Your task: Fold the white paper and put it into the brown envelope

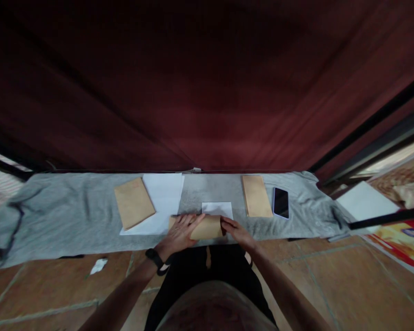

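Head view: the brown, oblong, folded paper piece point(209, 227) lay at the front edge of the long table covered w/ grey cloth point(93, 202), directly before the person. The left hand point(182, 230) was laid over its left part, palm down, fingers extended and near each other. The right hand point(236, 231) was at its right end, fingers bent on the edge; whether the thumb pinched from below, I could not tell.

In my judgement the paper piece was v. light, rather soft, w/ some stiffness at folds, dry and not much slippery, but easy to crease or tear. Best hold prob. was at both short ends, w/ flat fingers, no strong squeeze in the middle.

Just behind it was a small white rectangular paper point(217, 209), partly hidden. On the left, a flat brown paper packet point(134, 202) lay on large white paper sheets point(165, 193). On the right, a narrow brown paper packet point(257, 195) lay near a dark-screened phone w/ pale rim point(281, 203).
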A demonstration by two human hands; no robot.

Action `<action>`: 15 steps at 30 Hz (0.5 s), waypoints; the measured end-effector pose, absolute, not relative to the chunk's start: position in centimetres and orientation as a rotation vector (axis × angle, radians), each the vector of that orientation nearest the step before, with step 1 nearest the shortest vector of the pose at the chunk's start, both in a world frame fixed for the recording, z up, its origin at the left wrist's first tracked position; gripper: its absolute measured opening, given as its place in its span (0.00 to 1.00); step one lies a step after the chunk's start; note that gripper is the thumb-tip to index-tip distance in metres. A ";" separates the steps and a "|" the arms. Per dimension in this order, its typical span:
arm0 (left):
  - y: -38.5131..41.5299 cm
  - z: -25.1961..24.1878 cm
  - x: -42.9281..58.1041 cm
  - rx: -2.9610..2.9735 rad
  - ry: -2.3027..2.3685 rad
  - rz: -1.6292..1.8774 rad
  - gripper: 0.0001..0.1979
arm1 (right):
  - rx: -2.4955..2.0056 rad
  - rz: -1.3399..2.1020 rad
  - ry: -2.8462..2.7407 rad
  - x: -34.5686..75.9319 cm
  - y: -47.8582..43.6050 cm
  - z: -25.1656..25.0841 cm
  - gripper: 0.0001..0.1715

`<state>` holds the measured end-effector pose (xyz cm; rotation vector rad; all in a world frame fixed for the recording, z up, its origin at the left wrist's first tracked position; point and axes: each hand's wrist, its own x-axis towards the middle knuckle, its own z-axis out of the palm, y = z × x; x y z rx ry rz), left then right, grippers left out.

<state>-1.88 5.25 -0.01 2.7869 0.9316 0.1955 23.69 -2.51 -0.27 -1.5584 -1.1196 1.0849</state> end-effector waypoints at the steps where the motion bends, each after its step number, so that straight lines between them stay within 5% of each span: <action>1: 5.2 -0.1 -1.7 2.789 0.934 0.197 0.52 | -1.570 1.082 -1.133 23.6 -2.6 -0.7 0.21; 15: 3.7 -0.7 -3.2 2.746 1.123 0.373 0.52 | -2.127 0.560 -1.210 25.8 -0.5 -3.0 0.18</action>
